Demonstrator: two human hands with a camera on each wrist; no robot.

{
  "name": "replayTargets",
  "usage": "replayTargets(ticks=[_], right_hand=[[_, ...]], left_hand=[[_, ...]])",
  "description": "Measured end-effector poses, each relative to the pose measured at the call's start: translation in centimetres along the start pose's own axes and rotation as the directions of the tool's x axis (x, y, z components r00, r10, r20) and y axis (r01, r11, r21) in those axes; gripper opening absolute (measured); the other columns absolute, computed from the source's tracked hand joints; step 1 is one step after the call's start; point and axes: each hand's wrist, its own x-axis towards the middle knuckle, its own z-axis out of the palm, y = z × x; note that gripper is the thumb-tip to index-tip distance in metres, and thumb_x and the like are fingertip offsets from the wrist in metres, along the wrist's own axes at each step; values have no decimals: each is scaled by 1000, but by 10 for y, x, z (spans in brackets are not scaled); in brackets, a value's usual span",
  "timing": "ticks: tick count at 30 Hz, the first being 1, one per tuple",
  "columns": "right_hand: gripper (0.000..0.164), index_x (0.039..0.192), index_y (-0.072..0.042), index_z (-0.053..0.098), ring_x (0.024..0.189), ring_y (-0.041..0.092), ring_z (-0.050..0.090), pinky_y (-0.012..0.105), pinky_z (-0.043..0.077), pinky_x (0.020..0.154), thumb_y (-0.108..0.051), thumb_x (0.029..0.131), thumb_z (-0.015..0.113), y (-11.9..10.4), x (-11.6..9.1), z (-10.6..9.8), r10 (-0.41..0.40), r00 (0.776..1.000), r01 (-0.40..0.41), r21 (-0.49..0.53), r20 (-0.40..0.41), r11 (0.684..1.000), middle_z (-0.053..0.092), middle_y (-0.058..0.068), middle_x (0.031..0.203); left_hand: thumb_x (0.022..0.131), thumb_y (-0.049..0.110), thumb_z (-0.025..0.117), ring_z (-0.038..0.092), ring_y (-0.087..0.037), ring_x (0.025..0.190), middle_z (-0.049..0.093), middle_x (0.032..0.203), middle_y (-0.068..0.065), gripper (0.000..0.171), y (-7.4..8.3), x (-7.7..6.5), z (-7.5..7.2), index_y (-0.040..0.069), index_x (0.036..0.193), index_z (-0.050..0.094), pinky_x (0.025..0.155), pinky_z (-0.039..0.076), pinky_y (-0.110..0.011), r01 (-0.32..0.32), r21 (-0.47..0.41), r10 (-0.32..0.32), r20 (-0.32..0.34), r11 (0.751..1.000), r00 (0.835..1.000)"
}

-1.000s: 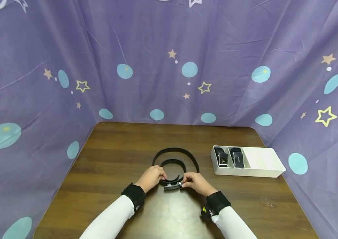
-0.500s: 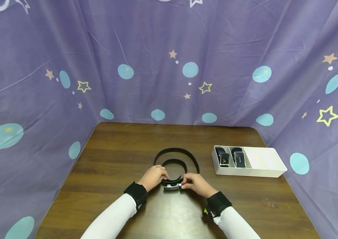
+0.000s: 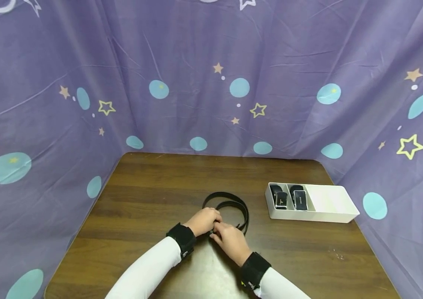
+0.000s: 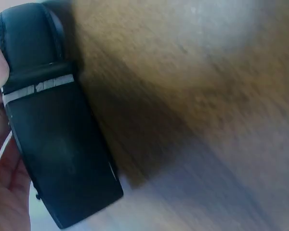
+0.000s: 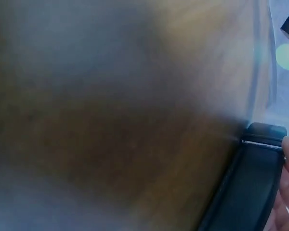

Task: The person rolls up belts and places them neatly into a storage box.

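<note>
- The two buckled black rolls (image 3: pixel 299 200) in the box carry small pale marks, too small to read; the wristbands (image 3: pixel 255 270) bear light lettering, equally illegible.
- The buckle (image 4: pixel 65 154) has a dark plate with no readable writing.
- The white divided box (image 3: pixel 312 215) stands to the right of the belt (image 3: pixel 223 194), well apart from it, with the rolls in its two leftmost compartments.
- A purple cloth (image 3: pixel 196 45) with stars and blue ovals hangs around the wooden table (image 3: pixel 151 187).
- The belt lies looped on the table, its buckle end at the hands.
- The left hand (image 3: pixel 203 221) has its fingers bent around the belt near the buckle, their tips partly hidden.
- The right hand (image 3: pixel 231 240) is nearly closed, thumb and fingers pinching the belt's buckle end beside the left.
- From the head, the hands mostly cover the buckle; the left wrist view shows its whole face, a silvery strip and strap stitching, while the right wrist view cuts it off below.
</note>
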Motion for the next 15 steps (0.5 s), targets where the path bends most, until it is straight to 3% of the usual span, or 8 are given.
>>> replayTargets(ticks=[4,8,11,15], right_hand=[[17,80,-21,61,66,3,53,21,44,56,-29,81,76,5,4,-7,24,999,-23,10,-30,1000,58,-12,75],[15,78,-22,63,67,4,55,22,46,57,-24,81,77,20,11,-19,48,997,-48,7,-65,999,61,-11,76],[15,77,-21,63,66,5,54,23,45,58,-19,80,78,34,17,-29,66,995,-68,-20,-77,997,59,-10,74],[11,80,-21,67,71,6,57,26,48,65,-17,81,77,45,24,-38,54,998,-55,10,17,998,61,-10,76]], left_hand=[[85,6,68,61,-5,83,66,87,8,12,-4,-5,-5,17,86,74,76,48,-17,-18,-74,18,-3,997,1000],[90,12,67,62,-9,100,67,105,6,14,-8,-15,-18,17,101,75,89,49,-22,75,-146,-76,-2,986,997],[90,18,68,62,-9,95,66,99,7,12,-6,-22,-28,18,99,75,86,50,-25,138,-139,-141,-13,981,990],[89,24,69,59,-3,81,63,89,12,6,1,-28,-29,21,90,74,75,49,-21,129,-100,-130,1,987,992]])
